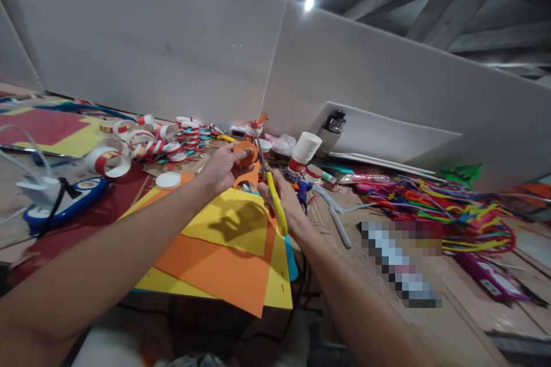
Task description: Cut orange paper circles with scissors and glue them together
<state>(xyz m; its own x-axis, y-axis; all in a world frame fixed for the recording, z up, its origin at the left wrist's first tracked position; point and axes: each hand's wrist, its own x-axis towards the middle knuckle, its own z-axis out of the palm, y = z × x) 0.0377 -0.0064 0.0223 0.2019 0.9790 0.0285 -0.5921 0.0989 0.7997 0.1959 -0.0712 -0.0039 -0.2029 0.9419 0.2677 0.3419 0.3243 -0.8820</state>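
My left hand (224, 169) is closed on a piece of orange paper (244, 156), held up above the table. My right hand (284, 200) grips yellow-handled scissors (275, 198), whose blades point up into the orange piece. Both hands hover over a stack of yellow and orange paper sheets (224, 252) lying flat on the table.
Several red-and-white cut paper cup rings (129, 143) lie at the back left, a stack of white cups (305, 152) and a bottle (331, 129) behind. A blue glue gun (301, 188), a tangle of coloured strips (451, 212), a blue device with cables (64, 200) at left.
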